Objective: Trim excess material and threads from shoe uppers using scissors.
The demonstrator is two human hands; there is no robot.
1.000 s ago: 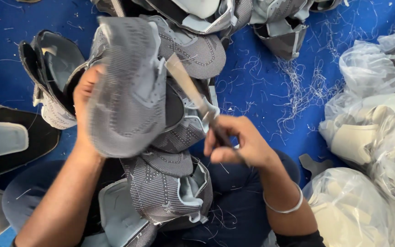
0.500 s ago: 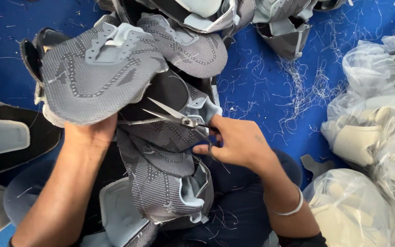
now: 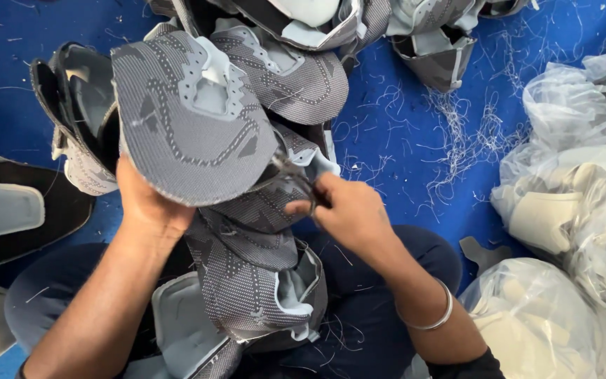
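The left hand (image 3: 145, 203) is closed on the lower edge of a grey knitted shoe upper with a pale grey tongue panel (image 3: 191, 119), holding it raised with its outer face toward the camera. The right hand (image 3: 348, 214) is closed on the handles of a pair of small metal scissors (image 3: 292, 177); the blades point toward the held upper and meet its edge, just right of the left-hand grip. Whether the blades are open or closed cannot be determined.

Below both grips, a stack of further grey knitted uppers (image 3: 254, 288) lies on the person's lap. Beyond the held upper lies a heap of similar grey uppers (image 3: 296, 77). Right of the scissor grip, loose thread trimmings (image 3: 457, 140) are scattered on the blue floor covering (image 3: 387, 105). Further right stand clear plastic bags of pale parts (image 3: 569, 210).
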